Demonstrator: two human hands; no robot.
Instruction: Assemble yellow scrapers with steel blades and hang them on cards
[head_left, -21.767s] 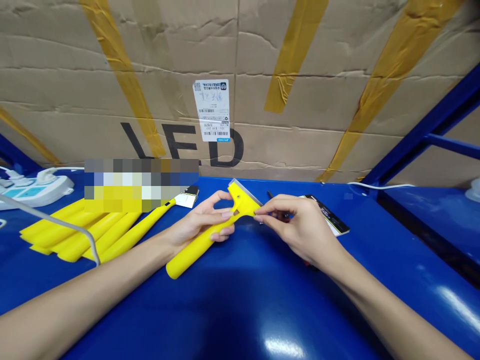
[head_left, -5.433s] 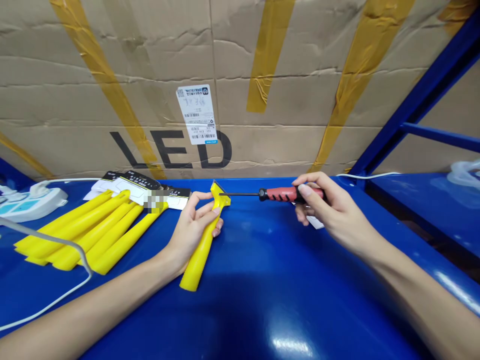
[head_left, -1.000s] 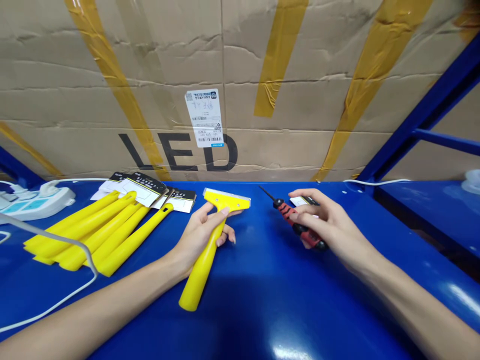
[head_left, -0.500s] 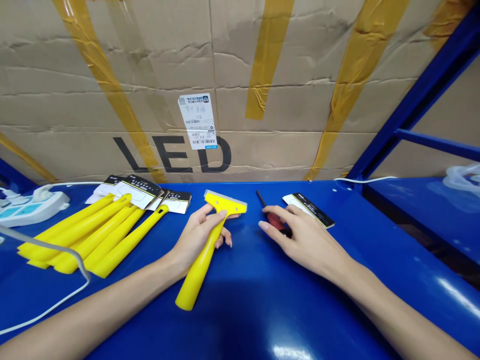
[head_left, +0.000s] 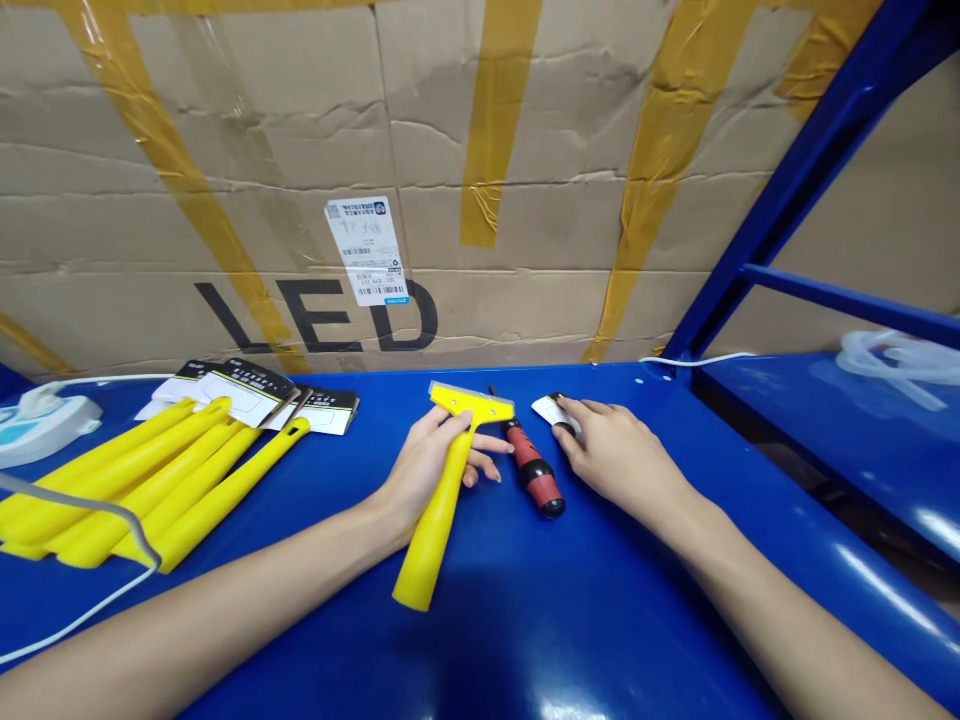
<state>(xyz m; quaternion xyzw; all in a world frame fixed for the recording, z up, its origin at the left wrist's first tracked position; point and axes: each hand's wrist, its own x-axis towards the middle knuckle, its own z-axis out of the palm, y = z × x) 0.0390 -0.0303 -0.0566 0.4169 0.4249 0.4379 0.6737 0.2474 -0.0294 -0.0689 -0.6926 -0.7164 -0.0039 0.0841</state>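
A yellow scraper (head_left: 441,510) with a wide blade head lies across my left hand (head_left: 412,465), thumb on its neck and fingers behind, head pointing away from me. My right hand (head_left: 622,450) is over a white and black packaging card (head_left: 551,410), thumb and index finger closed at its edge; most of the card is hidden beneath the hand. Between the two hands rests a red and black screwdriver (head_left: 532,465) on the blue surface, its shaft partly behind the scraper head.
Several yellow handles (head_left: 217,490) lie at the left beside printed cards (head_left: 247,390). A white power strip (head_left: 52,430) and a cable (head_left: 97,625) are there too. A big cardboard box (head_left: 555,290) stands behind; a blue post (head_left: 780,200) rises at the right.
My right hand has let go of the screwdriver, which now lies on the surface, and moved onto the packaging card. My left hand keeps holding the scraper. The view has shifted somewhat right.
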